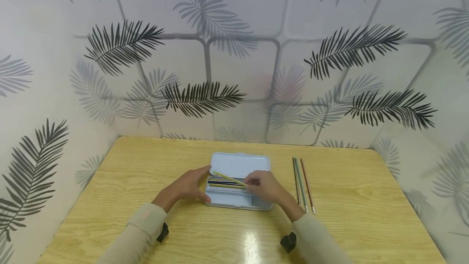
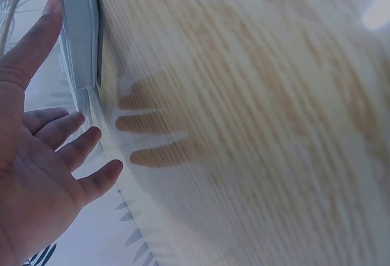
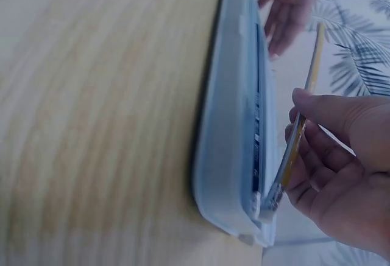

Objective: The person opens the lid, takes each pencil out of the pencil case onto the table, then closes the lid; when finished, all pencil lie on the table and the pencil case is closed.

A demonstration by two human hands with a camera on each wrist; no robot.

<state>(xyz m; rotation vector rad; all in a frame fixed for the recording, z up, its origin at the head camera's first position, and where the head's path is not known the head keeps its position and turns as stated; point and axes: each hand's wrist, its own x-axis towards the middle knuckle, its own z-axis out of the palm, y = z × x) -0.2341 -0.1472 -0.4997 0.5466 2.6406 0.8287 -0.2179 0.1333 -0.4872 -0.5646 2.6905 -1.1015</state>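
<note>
An opened light-blue pencil case (image 1: 229, 199) lies on the table, its lid (image 1: 239, 164) folded back on the far side. Several pencils (image 1: 227, 186), yellow and dark, rest in its long upper compartment. Between thumb and fingers my right hand (image 1: 264, 184) pinches a yellow pencil (image 3: 298, 129), slanted over the case with its eraser end low near the case's right end. At the left end of the case is my left hand (image 1: 188, 184), fingers spread and thumb at the near corner. In the left wrist view those fingers (image 2: 91, 184) look straight and loosely apart.
To the right of the case lie three pencils: a dark one (image 1: 296, 182), a green one (image 1: 302, 186) and a reddish one (image 1: 308, 186). The wooden table (image 1: 351, 215) meets a leaf-patterned curtain (image 1: 238, 72) at its back edge.
</note>
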